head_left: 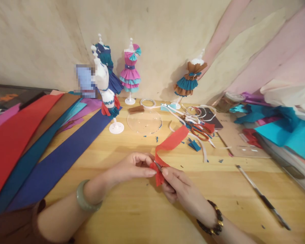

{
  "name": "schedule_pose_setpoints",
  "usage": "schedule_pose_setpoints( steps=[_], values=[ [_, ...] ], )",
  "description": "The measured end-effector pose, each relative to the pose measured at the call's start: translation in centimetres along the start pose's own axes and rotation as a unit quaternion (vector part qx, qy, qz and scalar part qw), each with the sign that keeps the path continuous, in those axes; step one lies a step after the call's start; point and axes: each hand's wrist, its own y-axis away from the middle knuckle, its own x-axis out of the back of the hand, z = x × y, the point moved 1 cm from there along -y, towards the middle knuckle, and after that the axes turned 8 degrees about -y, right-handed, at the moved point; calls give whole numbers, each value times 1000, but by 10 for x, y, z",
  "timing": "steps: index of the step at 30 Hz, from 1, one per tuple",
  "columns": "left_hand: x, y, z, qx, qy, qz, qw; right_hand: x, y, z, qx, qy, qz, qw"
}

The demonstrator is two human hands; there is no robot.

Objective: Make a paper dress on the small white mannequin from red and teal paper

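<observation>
My left hand [133,167] pinches the gathered end of a red paper strip [170,142] over the wooden table [132,210]. My right hand [176,186] is closed on the same folded end and holds a thin metal tool [157,166] against it; what the tool is I cannot make out. The free end of the strip curls up and away to the right. A green bangle is on my left wrist, a dark bead bracelet on my right.
Long red, teal and blue paper sheets [27,149] lie at the left. Small mannequins in paper dresses [130,73] stand at the back, one nearer [107,91]. Orange-handled scissors [199,131], white ribbon, a clear disc [144,122], a pen-like tool [263,196] and turquoise paper [282,130] lie right.
</observation>
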Motion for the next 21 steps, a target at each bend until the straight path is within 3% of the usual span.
schedule_pose_setpoints(
  steps=[4,7,10,13,15,17,19,21],
  values=[
    [2,0,-2,11,-9,20,1000,13,-1,-4,30,54,65,996],
    [4,-3,-2,-13,13,55,998,30,0,-17,97,193,142,966],
    [6,-6,-3,-50,69,86,993,47,2,-28,145,382,163,898],
    [9,-9,-5,-69,119,116,984,64,3,-27,126,531,174,820],
    [11,-10,-7,-76,135,132,979,71,3,-24,132,587,181,778],
    [12,-11,-9,-82,135,148,976,71,2,-26,194,621,189,736],
    [13,-11,-10,-84,110,166,976,62,-1,-34,257,612,188,724],
    [13,-12,-9,-88,81,180,976,43,-5,-45,274,571,162,757]
  ],
)
